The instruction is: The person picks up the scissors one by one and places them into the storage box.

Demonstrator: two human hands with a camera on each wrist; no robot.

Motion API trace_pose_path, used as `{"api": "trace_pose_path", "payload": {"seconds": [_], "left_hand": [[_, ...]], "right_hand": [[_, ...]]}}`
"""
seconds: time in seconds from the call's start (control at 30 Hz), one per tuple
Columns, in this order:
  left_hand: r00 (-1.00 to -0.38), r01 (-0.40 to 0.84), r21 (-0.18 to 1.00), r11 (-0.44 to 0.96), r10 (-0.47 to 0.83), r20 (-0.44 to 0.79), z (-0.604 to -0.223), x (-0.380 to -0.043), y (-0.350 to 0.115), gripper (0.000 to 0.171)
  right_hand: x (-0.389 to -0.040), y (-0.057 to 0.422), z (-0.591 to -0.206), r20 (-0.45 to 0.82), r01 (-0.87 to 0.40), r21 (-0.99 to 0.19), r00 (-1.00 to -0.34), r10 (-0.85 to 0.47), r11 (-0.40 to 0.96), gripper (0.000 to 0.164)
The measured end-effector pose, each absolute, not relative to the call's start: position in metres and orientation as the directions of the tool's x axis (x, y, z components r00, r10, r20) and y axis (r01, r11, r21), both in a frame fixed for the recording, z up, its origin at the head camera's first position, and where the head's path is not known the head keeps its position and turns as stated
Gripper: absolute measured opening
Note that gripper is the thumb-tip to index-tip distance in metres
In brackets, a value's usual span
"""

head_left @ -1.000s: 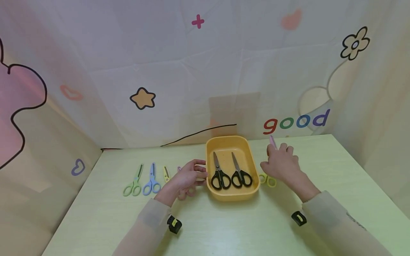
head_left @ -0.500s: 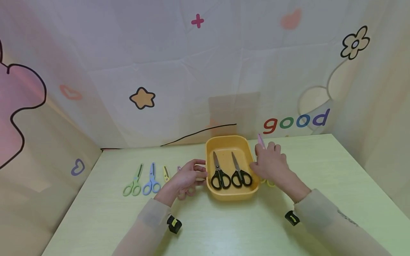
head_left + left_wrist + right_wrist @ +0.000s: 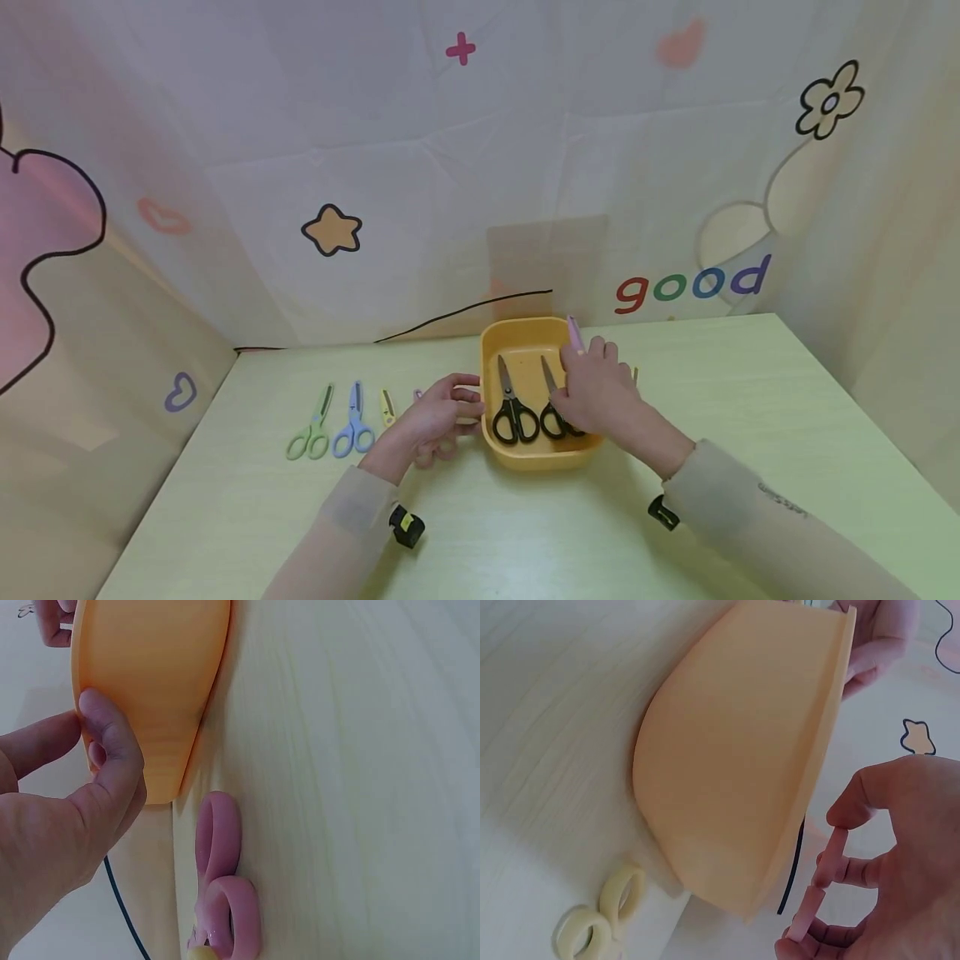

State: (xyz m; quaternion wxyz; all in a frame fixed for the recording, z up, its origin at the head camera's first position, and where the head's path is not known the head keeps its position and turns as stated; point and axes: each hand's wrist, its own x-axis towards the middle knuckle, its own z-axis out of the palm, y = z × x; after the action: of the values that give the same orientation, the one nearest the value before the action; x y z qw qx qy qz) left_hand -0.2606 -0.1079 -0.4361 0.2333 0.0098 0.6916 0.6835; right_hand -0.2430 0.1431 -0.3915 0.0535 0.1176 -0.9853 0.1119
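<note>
In the head view my left hand (image 3: 435, 417) is at the left side of a yellow plastic container (image 3: 536, 461), pinching its rim between thumb and fingers, as the left wrist view shows. Two pairs of black-handled scissors (image 3: 514, 407) lie side by side in the container, blades pointing away. Over the container's right side, my right hand (image 3: 602, 392) pinches pink scissors (image 3: 575, 333) by the handle loops (image 3: 808, 913). Their pink blade end points up and away past the fingers. This hand covers part of the right-hand black pair.
Left of the container, green scissors (image 3: 318, 427), blue scissors (image 3: 357, 417) and yellow scissors (image 3: 387, 406) lie in a row. Another pink pair (image 3: 231, 838) sits partly under my left hand. Yellow-handled scissors (image 3: 609, 900) rest right of the container. A printed curtain (image 3: 420, 183) hangs behind the table.
My right hand has carried the pink scissors leftward, from the table right of the container to above its right side. The left hand stays at the rim.
</note>
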Motion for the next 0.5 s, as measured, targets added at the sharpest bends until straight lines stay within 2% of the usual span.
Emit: {"api": "trace_pose_path", "payload": {"seconds": [0.37,0.5], "left_hand": [[-0.898,-0.278,0.96,0.037,0.344,-0.273,-0.436,-0.262,-0.106,0.048],[-0.899,-0.273,0.961,0.035,0.347,-0.268,-0.436,-0.262,-0.106,0.049]], "right_hand": [[-0.236,0.12,-0.393,0.118,-0.295,-0.236,-0.954,-0.275,0.926,0.021],[-0.238,0.113,-0.397,0.089,-0.301,-0.197,-0.953,-0.288,0.933,0.029]]}}
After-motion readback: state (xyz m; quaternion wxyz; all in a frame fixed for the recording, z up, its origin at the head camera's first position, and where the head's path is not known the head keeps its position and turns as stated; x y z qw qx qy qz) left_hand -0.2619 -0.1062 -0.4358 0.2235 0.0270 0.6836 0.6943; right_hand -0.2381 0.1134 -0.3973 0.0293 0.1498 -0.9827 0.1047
